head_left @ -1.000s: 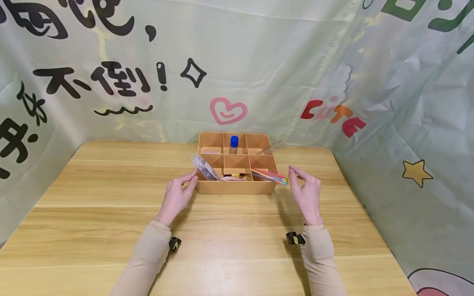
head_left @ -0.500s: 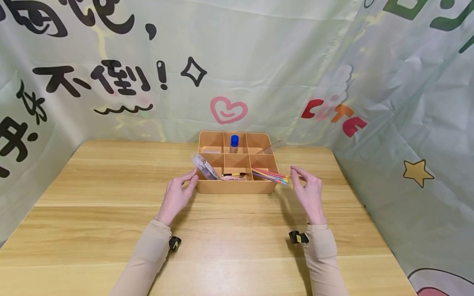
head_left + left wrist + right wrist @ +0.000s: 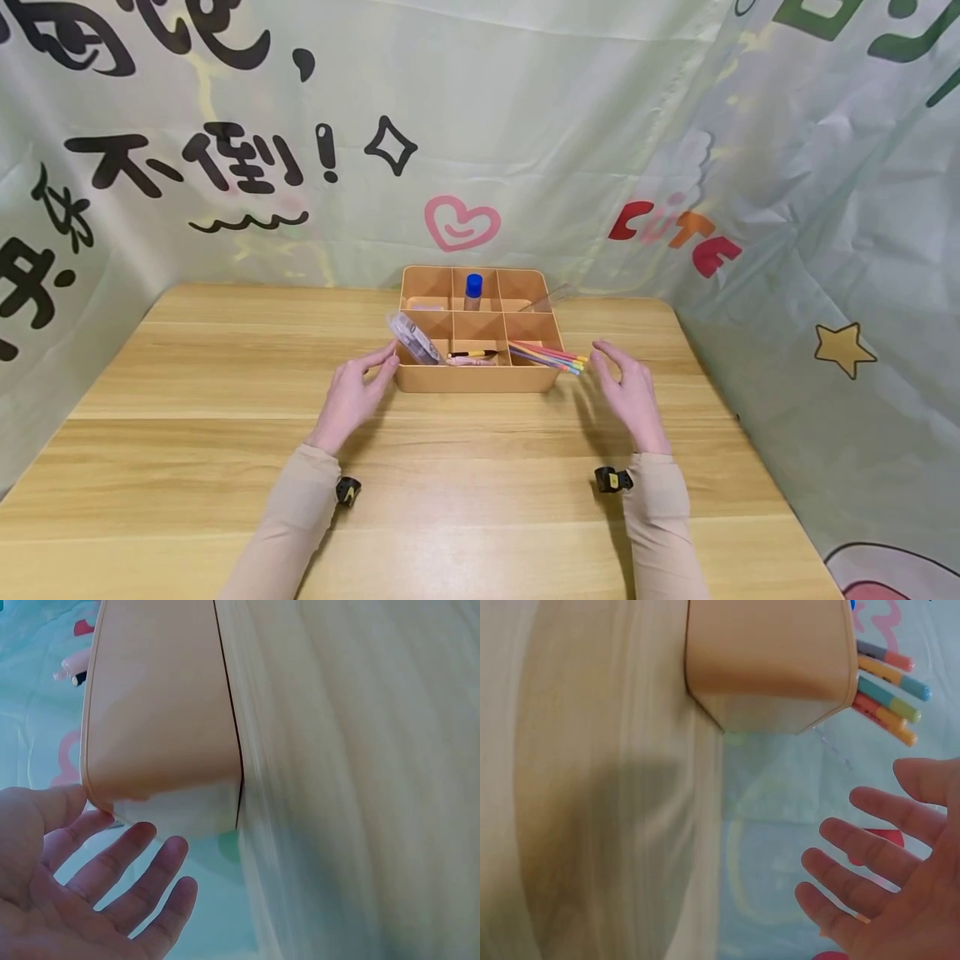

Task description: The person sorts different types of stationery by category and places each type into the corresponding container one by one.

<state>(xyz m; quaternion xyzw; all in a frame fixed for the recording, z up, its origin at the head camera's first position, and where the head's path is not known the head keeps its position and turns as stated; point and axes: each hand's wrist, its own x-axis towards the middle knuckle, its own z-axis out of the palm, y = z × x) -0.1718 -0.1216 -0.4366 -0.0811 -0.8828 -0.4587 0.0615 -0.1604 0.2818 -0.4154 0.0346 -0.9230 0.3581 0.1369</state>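
Observation:
A tan organizer box [image 3: 476, 381] with several compartments stands at the back of the table. My left hand [image 3: 352, 396] is at its front left corner; in the left wrist view the thumb and index fingertips touch or nearly touch the rim, the other fingers spread. My right hand [image 3: 630, 400] hovers right of the box, fingers loosely extended, holding nothing. Closest to it are several colored pens [image 3: 547, 357] leaning out of the front right compartment. A clear, purplish pack [image 3: 416, 340] leans in the front left one. A yellow-and-black pen [image 3: 472, 354] lies over a pink item in the front middle.
A blue-capped bottle or glue stick [image 3: 473, 287] stands in the back middle compartment. A clear ruler-like strip [image 3: 551, 297] sticks out at the back right. The wooden table [image 3: 480, 483] meets a printed cloth [image 3: 562, 125] behind the box.
My right hand has moved right, away from the pens, and its fingers have spread apart. My left forearm has shifted slightly left. The box and its contents have stayed put.

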